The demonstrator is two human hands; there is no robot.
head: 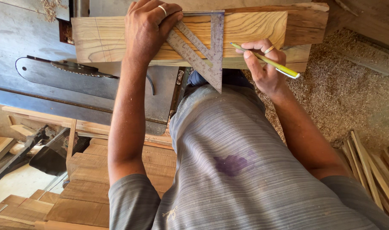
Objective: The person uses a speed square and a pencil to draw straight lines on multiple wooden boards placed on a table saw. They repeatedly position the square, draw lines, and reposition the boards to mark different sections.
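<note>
Plank first: pale rectangular wooden plank point(118, 38) lies flat on the grey metal saw table point(15, 34), far from the body, long axis running left to right, so its face is up and within arm's reach for marking. Second, darker board point(307, 19) sits under and behind it at the right, giving support past the table edge.

Triangular steel carpenter's square point(205, 53) lies flat on the plank face, one straight edge crossing the grain, its point overhanging the near edge toward the body. Left hand point(145, 30) presses down on the square's left part, fingers spread and flat, not gripping, just pinning it so it can't slip; ring on one finger.

Right hand point(264, 64) sits just right of the square, fingers closed in a writing grip on a yellow-green pencil point(267, 61), tip at the plank's near edge close to the square's upright edge. That edge serves as the guide.

Toothed circular saw blade point(77, 69) pokes up through the table to the left, well apart from both hands. Sawdust point(343, 85) covers the floor at right; stacked wooden planks point(88, 191) and thin wooden strips point(373, 170) lie near, low left and right.
</note>
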